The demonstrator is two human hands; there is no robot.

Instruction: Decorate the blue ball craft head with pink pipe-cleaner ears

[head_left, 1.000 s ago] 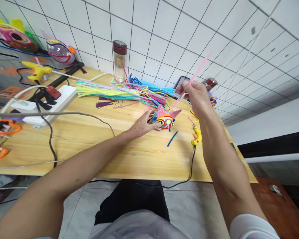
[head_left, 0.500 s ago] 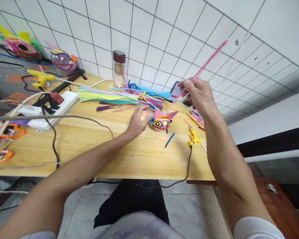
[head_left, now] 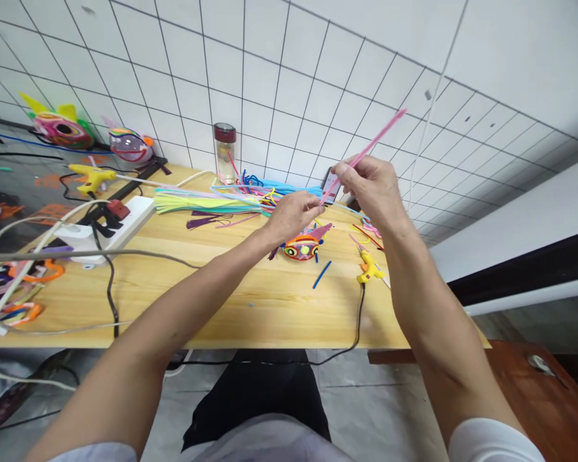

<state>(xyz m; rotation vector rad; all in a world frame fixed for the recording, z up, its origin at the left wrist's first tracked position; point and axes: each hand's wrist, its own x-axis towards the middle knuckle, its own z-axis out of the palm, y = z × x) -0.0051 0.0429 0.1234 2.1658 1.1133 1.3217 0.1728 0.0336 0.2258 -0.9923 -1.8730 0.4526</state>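
Pinched in the fingers of my right hand [head_left: 370, 186] is a pink pipe cleaner [head_left: 381, 135], slanting up to the right. Its lower end meets the fingertips of my left hand [head_left: 295, 215], which are closed around it. Just below my left hand, a small ornament like an animal head [head_left: 302, 248] rests on the table, covered in coloured pipe cleaners, with round eyes and a pink pointed ear. My left hand hides part of its top. A short blue pipe cleaner piece [head_left: 322, 274] lies in front of it.
Bundled pipe cleaners [head_left: 197, 201] lie behind, near a lidded glass bottle [head_left: 226, 154] and a phone [head_left: 331, 186]. One yellow glue gun [head_left: 370, 267] lies right, another [head_left: 91, 178] left. A white power strip [head_left: 120, 231] and cables cross the left side. Two decorated ornaments [head_left: 130, 145] stand back left.
My left hand has left the ornament's side and risen to the pink pipe cleaner's lower end. My right hand has shifted slightly left and down in view, still holding it.
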